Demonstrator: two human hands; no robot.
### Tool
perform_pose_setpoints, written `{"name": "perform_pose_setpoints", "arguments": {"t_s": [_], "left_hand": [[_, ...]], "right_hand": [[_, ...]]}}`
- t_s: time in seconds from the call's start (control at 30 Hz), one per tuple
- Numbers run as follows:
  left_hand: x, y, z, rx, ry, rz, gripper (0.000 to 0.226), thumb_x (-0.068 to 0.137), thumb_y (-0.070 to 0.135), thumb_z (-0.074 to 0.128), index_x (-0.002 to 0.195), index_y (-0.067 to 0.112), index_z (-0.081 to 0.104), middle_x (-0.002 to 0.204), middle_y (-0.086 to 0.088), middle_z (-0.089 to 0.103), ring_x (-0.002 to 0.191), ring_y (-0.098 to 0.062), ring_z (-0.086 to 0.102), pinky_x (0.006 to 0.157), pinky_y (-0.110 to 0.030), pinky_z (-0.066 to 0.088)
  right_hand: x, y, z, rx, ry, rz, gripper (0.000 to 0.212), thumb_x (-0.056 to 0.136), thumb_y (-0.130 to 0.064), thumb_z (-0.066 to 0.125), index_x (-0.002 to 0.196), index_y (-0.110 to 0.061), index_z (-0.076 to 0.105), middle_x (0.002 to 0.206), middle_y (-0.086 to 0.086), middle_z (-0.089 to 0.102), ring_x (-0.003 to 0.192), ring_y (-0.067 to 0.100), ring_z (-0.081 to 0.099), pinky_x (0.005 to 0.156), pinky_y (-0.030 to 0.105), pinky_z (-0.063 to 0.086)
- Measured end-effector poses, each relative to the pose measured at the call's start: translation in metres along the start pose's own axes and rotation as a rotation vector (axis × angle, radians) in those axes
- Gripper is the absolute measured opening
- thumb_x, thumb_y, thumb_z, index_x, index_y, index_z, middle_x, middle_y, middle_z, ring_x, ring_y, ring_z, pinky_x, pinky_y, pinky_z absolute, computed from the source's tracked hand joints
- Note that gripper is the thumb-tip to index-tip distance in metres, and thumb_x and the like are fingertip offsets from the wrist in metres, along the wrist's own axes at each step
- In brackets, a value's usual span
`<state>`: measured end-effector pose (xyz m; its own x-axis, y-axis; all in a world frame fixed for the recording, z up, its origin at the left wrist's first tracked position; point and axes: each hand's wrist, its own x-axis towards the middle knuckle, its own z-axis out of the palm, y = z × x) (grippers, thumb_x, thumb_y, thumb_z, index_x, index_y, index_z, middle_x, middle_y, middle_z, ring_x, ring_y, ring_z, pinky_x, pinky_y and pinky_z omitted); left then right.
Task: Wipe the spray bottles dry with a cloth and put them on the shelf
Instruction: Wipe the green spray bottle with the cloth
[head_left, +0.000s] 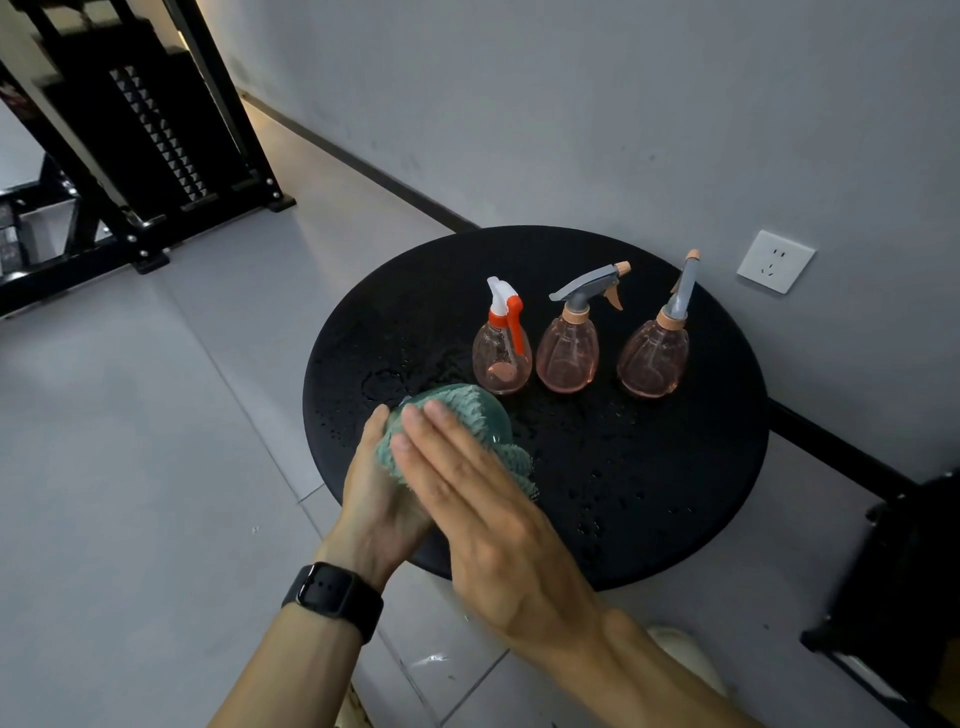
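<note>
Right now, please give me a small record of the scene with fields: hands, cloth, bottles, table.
left hand: holds the cloth from below
right hand: flat, fingers straight, pressing on the cloth
cloth: teal, wrapped around a clear bottle held over the table
pink bottles: three upright in a row; red trigger, grey trigger, grey trigger
table: round, black, with water drops
shelf: dark rack at far left

Three pink bottles (566, 353) block the table's (649, 493) far side.
</note>
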<state>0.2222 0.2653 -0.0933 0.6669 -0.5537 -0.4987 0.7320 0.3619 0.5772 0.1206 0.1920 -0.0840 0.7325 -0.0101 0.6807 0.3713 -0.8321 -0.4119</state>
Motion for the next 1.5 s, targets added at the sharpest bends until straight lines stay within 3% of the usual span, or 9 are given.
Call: {"name": "perform_pose_setpoints", "arguments": {"t_s": [0.1, 0.17, 0.5, 0.63, 0.8, 1.0, 1.13, 1.27, 1.5], "left_hand": [[0.01, 0.002, -0.005, -0.037, -0.042, -0.04, 0.061, 0.107, 0.042, 0.028, 0.099, 0.003, 0.074, 0.096, -0.014, 0.074, 0.088, -0.023, 0.074, 0.071, -0.03, 0.06], [0.009, 0.004, -0.005, -0.055, -0.041, -0.044, 0.052, 0.107, 0.04, 0.031, 0.114, 0.003, 0.068, 0.102, -0.014, 0.075, 0.089, -0.022, 0.075, 0.067, -0.029, 0.06], [0.006, 0.006, -0.004, -0.024, 0.01, 0.023, 0.046, 0.106, 0.03, 0.035, 0.095, 0.001, 0.07, 0.084, -0.012, 0.075, 0.072, -0.019, 0.075, 0.055, -0.026, 0.059], [0.01, 0.012, -0.013, -0.03, 0.015, 0.039, 0.046, 0.103, 0.032, 0.036, 0.093, 0.001, 0.068, 0.089, -0.014, 0.07, 0.08, -0.023, 0.072, 0.068, -0.032, 0.061], [0.003, 0.021, -0.015, 0.003, 0.046, 0.051, 0.048, 0.105, 0.038, 0.034, 0.092, 0.004, 0.065, 0.079, -0.013, 0.07, 0.066, -0.021, 0.071, 0.055, -0.028, 0.058], [-0.003, 0.035, -0.022, 0.175, 0.286, 0.255, 0.062, 0.095, 0.055, 0.048, 0.132, 0.005, 0.055, 0.124, -0.021, 0.068, 0.111, -0.033, 0.068, 0.095, -0.045, 0.054], [-0.011, 0.039, -0.024, 0.364, 0.421, 0.41, 0.041, 0.1, 0.059, 0.04, 0.107, 0.022, 0.057, 0.11, -0.006, 0.068, 0.102, -0.023, 0.068, 0.093, -0.045, 0.053], [-0.02, 0.035, -0.03, 0.721, 0.435, 0.473, 0.052, 0.095, 0.069, 0.038, 0.117, 0.025, 0.054, 0.118, 0.0, 0.062, 0.113, -0.024, 0.06, 0.101, -0.051, 0.048], [-0.019, 0.02, -0.036, 0.97, 0.362, 0.446, 0.036, 0.099, 0.05, 0.048, 0.13, 0.032, 0.051, 0.125, 0.013, 0.063, 0.11, -0.002, 0.06, 0.089, -0.023, 0.045]], "right_hand": [[0.001, 0.011, -0.002, -0.041, 0.039, 0.081, 0.067, 0.079, 0.024, 0.049, 0.142, 0.002, 0.038, 0.152, 0.013, 0.033, 0.146, 0.024, 0.023, 0.115, 0.042, 0.03], [0.003, 0.02, -0.007, -0.04, 0.072, 0.132, 0.06, 0.084, 0.02, 0.038, 0.142, 0.002, 0.037, 0.152, 0.013, 0.033, 0.146, 0.024, 0.023, 0.115, 0.041, 0.03], [-0.002, 0.016, -0.004, 0.011, 0.039, 0.166, 0.06, 0.084, 0.022, 0.037, 0.142, 0.003, 0.036, 0.152, 0.013, 0.033, 0.146, 0.024, 0.023, 0.117, 0.037, 0.027], [-0.012, 0.003, 0.006, -0.012, -0.022, 0.112, 0.065, 0.08, 0.019, 0.04, 0.142, 0.0, 0.037, 0.152, 0.01, 0.032, 0.146, 0.021, 0.021, 0.116, 0.036, 0.028], [-0.019, -0.003, 0.01, 0.006, -0.084, 0.064, 0.062, 0.082, 0.018, 0.035, 0.142, 0.001, 0.039, 0.152, 0.012, 0.035, 0.146, 0.021, 0.023, 0.116, 0.035, 0.029], [-0.024, 0.007, 0.006, -0.025, -0.053, 0.097, 0.066, 0.079, 0.023, 0.035, 0.141, 0.002, 0.04, 0.151, 0.012, 0.036, 0.144, 0.023, 0.026, 0.116, 0.035, 0.029], [-0.017, 0.024, -0.009, -0.068, 0.042, 0.191, 0.059, 0.085, 0.014, 0.023, 0.142, 0.001, 0.034, 0.151, 0.012, 0.035, 0.144, 0.022, 0.027, 0.116, 0.034, 0.028], [-0.014, 0.04, -0.02, -0.122, 0.069, 0.283, 0.062, 0.085, 0.016, 0.032, 0.144, 0.0, 0.032, 0.153, 0.011, 0.033, 0.145, 0.021, 0.025, 0.117, 0.031, 0.024], [-0.008, 0.044, -0.021, -0.094, 0.051, 0.338, 0.067, 0.082, 0.016, 0.041, 0.146, -0.003, 0.032, 0.154, 0.008, 0.032, 0.146, 0.017, 0.023, 0.117, 0.025, 0.02]]}}
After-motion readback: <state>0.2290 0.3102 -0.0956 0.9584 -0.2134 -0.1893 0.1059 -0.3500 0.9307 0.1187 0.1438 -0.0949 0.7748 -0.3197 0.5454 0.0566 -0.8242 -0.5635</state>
